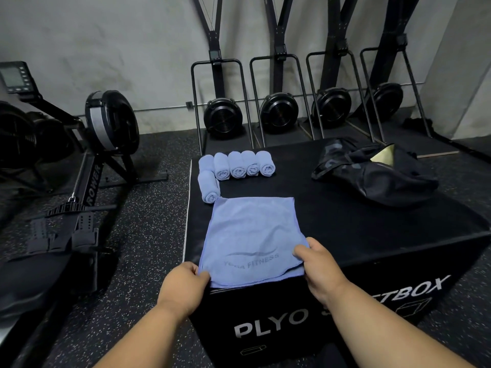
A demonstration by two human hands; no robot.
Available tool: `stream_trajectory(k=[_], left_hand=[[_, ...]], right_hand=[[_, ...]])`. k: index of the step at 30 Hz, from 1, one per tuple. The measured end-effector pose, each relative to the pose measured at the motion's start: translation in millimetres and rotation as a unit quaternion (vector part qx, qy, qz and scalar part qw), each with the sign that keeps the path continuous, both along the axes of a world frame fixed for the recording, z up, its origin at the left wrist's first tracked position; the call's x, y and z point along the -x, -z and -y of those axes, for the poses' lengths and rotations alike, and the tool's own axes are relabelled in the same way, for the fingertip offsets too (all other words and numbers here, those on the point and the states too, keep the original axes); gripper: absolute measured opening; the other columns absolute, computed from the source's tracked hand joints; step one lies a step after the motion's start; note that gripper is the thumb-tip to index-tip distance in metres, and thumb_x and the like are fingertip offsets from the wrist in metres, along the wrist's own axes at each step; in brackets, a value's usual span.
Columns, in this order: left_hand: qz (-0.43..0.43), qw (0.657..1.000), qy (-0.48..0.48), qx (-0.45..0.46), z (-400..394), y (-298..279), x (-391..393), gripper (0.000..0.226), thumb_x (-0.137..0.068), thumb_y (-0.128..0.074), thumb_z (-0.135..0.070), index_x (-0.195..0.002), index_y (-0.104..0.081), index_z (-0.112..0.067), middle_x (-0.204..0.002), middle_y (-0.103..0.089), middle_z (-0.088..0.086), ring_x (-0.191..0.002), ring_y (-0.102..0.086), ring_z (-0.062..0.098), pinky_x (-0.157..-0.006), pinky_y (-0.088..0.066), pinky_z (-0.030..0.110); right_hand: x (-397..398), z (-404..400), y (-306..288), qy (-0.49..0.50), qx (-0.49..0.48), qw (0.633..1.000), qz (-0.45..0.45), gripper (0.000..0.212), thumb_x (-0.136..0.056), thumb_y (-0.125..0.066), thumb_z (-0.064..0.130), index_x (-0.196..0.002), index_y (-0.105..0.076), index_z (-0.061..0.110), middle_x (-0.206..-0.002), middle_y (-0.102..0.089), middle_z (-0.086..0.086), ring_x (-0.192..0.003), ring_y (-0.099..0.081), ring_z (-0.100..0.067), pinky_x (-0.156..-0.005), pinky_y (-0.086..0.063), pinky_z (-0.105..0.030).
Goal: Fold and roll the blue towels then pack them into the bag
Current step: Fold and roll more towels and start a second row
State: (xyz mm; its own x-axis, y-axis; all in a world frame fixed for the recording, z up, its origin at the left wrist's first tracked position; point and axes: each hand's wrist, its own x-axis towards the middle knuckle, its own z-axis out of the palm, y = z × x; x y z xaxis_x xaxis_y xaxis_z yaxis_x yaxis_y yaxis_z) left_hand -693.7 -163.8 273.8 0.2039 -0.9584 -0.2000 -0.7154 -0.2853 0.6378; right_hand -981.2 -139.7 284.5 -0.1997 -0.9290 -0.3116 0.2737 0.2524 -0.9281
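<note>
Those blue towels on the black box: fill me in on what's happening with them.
A person is working on a flat towel spread on the black box. The left hand and right hand each pinch a near corner of it, at the box's front edge. Six rolled towels already sit at the far left of the box top. The dark bag lies open at the far right, with no towel visible in it.

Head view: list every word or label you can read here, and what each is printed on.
"PLYO" and "...TBOX": front of the black box, middle hidden by the right hand's forearm.
"...FITNESS": flat blue towel; first word too faint.
"...ROWER": rail of rowing machine, start cut off.
Rower monitor: unreadable.
</note>
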Motion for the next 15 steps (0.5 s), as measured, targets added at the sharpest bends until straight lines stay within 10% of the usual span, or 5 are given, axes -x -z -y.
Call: stream_trajectory(k=[4, 9, 15], left_hand=[[-0.128, 0.991, 0.016, 0.026, -3, 11, -6, 0.022, -0.088, -0.072, -0.022, -0.079, -0.06, -0.006, -0.063, -0.07, 0.003, -0.054, -0.053, 0.015, -0.062, -0.046, 0.032], [-0.162, 0.985, 0.052, 0.024, -5, 16, -6, 0.025, -0.088, -0.08, -0.017, -0.074, -0.062, -0.007, -0.057, -0.06, -0.007, -0.052, -0.049, 0.008, -0.052, -0.04, 0.024], [-0.151, 0.988, 0.032, 0.001, -1, 19, -4, 0.022, -0.085, -0.083, -0.018, -0.074, -0.067, -0.007, -0.057, -0.065, -0.004, -0.049, -0.053, 0.01, -0.052, -0.042, 0.024]], right_hand=[[9, 3, 3, -0.01, -0.021, 0.999, 0.035, 0.018, -0.09, -0.054, 0.0, -0.105, -0.064, 0.001, -0.102, -0.077, -0.017, -0.093, -0.074, -0.034, -0.082, -0.06, -0.046], [16, -5, 15, 0.004, -0.051, 0.994, -0.094, 0.029, -0.074, -0.069, 0.011, -0.075, -0.041, 0.02, -0.077, -0.038, -0.005, -0.075, -0.037, -0.023, -0.065, -0.031, -0.038], [30, -22, 29, 0.004, -0.088, 0.972, -0.216, 0.018, -0.076, -0.068, 0.004, -0.071, -0.053, 0.013, -0.06, -0.05, -0.003, -0.056, -0.046, -0.017, -0.051, -0.039, -0.027]])
